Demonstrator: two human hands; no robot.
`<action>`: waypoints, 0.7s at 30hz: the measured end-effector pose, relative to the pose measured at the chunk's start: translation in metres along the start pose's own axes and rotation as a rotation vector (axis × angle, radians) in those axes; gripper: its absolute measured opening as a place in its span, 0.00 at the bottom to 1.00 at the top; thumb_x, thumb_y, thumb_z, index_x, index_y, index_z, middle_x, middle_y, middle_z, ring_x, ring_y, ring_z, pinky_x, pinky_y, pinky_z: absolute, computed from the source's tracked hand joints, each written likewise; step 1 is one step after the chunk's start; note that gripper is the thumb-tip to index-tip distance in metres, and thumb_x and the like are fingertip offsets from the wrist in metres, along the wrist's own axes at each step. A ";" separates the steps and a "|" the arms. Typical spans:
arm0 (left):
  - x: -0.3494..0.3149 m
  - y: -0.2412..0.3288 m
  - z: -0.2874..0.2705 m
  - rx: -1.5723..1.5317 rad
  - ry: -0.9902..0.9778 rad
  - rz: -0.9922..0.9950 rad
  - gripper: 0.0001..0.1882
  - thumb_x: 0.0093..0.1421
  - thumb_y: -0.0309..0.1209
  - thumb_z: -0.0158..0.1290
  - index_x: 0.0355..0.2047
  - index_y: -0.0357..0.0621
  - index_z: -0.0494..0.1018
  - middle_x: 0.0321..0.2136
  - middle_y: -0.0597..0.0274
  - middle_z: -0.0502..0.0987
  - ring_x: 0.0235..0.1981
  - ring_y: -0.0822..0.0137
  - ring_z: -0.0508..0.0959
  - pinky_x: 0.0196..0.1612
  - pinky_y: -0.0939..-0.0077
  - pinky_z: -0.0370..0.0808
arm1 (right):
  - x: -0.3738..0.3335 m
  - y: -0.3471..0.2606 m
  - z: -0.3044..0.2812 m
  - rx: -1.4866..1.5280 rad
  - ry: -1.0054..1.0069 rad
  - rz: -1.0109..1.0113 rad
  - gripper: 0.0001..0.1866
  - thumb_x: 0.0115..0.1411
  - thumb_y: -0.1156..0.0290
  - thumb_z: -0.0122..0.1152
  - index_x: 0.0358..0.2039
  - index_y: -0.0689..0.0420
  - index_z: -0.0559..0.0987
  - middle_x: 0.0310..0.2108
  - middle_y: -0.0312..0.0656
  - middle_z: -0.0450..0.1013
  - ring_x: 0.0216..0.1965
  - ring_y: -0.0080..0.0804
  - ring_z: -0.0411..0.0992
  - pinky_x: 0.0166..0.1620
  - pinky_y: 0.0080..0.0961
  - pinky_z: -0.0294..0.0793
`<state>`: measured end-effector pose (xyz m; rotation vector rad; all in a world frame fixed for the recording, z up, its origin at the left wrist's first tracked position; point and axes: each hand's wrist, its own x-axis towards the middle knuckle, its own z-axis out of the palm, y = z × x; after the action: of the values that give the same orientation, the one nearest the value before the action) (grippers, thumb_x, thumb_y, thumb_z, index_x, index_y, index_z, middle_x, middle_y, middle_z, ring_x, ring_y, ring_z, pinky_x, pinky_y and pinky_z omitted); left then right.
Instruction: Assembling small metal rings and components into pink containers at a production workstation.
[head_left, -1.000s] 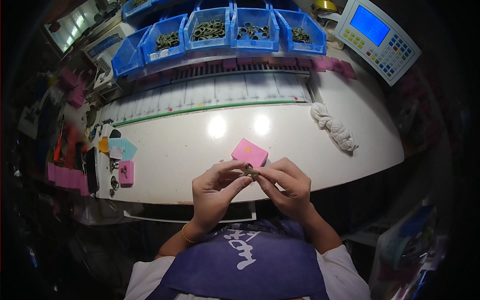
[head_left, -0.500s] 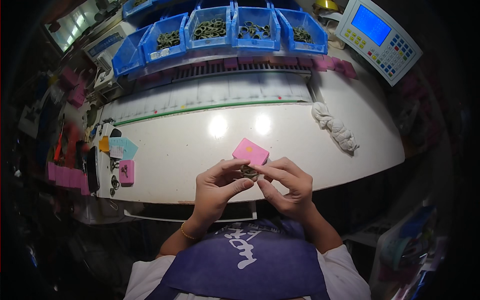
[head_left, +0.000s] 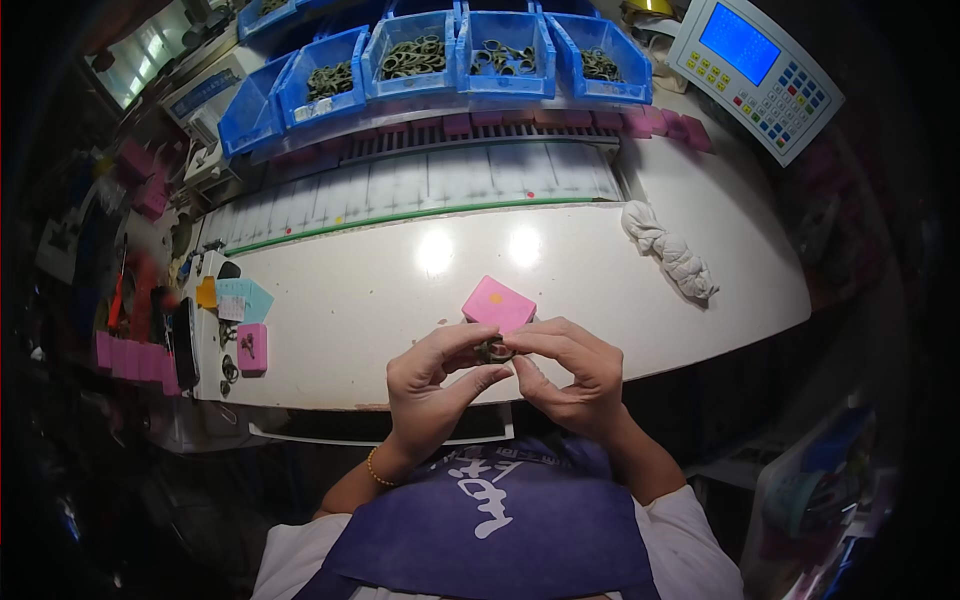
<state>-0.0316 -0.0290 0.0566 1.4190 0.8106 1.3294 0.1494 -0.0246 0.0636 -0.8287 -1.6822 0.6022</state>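
coloured dots have slid left along the white strip, while the left hand and right hand grip a dark ring by fingertips near the pink block, where light, even pressure should steady it.

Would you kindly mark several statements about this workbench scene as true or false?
1. A small dark ring-shaped piece is between the left hand and the right hand. True.
2. The twisted white cloth lies on the left of the worktop. False: it lies on the right.
3. A pink block lies just beyond the hands. True.
4. The keypad console has a red screen. False: it is blue.
5. Blue bins stand beyond the pink block. True.
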 end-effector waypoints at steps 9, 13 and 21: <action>-0.002 -0.004 0.001 -0.041 0.017 -0.050 0.20 0.56 0.15 0.62 0.50 0.30 0.75 0.42 0.52 0.81 0.44 0.65 0.83 0.49 0.73 0.82 | -0.002 0.003 -0.001 0.101 -0.007 0.094 0.13 0.53 0.85 0.65 0.41 0.62 0.83 0.37 0.45 0.80 0.36 0.29 0.80 0.42 0.23 0.80; -0.002 -0.003 0.001 -0.095 0.025 -0.087 0.19 0.57 0.14 0.61 0.50 0.30 0.75 0.41 0.52 0.82 0.44 0.66 0.82 0.50 0.73 0.81 | -0.001 0.005 -0.002 0.129 -0.007 0.109 0.13 0.55 0.85 0.63 0.41 0.62 0.84 0.37 0.45 0.81 0.37 0.29 0.80 0.42 0.23 0.80; -0.002 -0.003 0.002 -0.159 0.027 -0.123 0.19 0.58 0.14 0.60 0.50 0.30 0.75 0.41 0.51 0.82 0.45 0.65 0.82 0.51 0.73 0.80 | -0.004 0.011 -0.001 0.236 -0.004 0.151 0.14 0.56 0.85 0.62 0.43 0.62 0.84 0.38 0.45 0.81 0.37 0.29 0.81 0.42 0.23 0.80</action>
<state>-0.0295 -0.0307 0.0532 1.2104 0.7797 1.2911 0.1531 -0.0213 0.0535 -0.7876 -1.5251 0.8883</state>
